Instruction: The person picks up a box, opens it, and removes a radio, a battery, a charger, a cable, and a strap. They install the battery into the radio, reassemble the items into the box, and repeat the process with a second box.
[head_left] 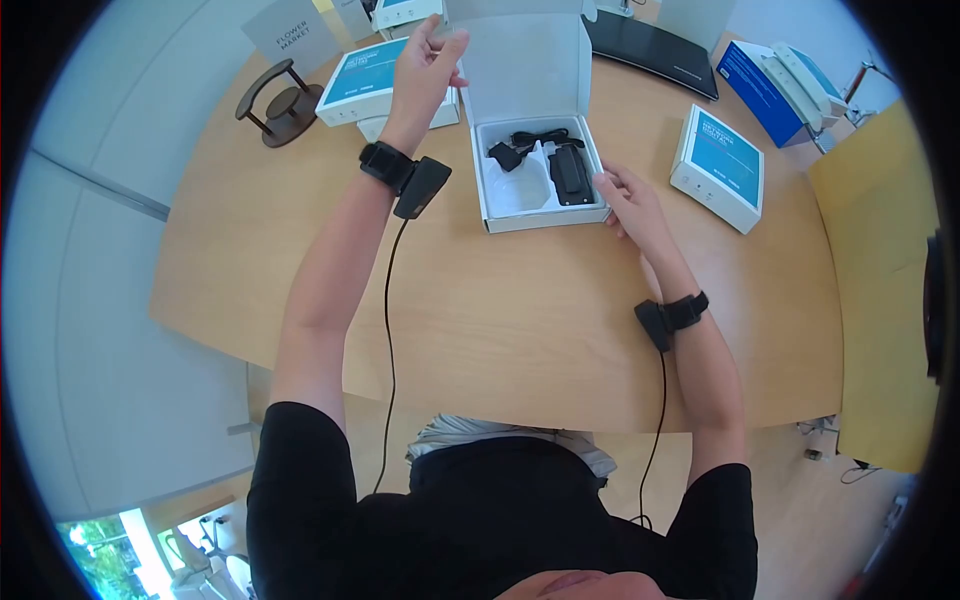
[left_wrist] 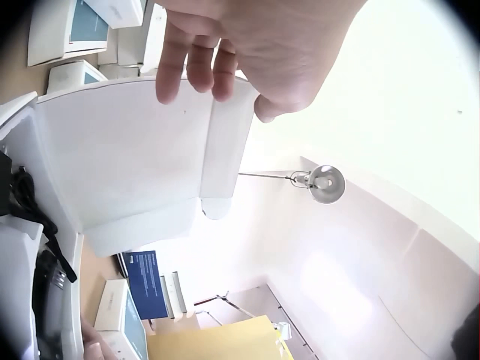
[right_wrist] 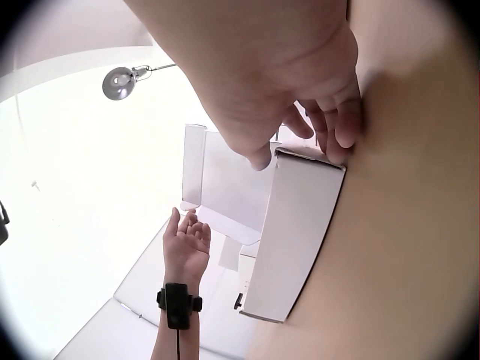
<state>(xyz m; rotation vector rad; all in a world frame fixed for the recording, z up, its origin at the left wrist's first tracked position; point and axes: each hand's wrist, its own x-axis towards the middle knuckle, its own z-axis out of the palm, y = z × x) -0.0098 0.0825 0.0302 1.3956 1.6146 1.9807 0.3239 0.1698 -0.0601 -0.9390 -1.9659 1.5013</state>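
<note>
A white cardboard box [head_left: 545, 221] stands on the table with its lid [head_left: 525, 70] raised at the back. Inside, a white molded tray [head_left: 520, 188] holds a black oblong device [head_left: 571, 175], a black power adapter [head_left: 505, 156] and a coiled black cable [head_left: 541, 137]. My left hand [head_left: 428, 75] is raised by the lid's left edge, fingers loosely bent; in the left wrist view they overlap that edge. At the box's right side is my right hand [head_left: 637, 212]. In the right wrist view its fingers [right_wrist: 347, 127] lie along the side wall, thumb near the top rim.
More white-and-teal boxes [head_left: 362, 80] are stacked behind my left arm, beside a dark wooden stand [head_left: 290, 108]. Another such box [head_left: 718, 168] lies at the right, near a blue box [head_left: 760, 95]. Behind the lid sits a black laptop-like slab [head_left: 655, 55]. A yellow panel [head_left: 885, 270] borders the table's right.
</note>
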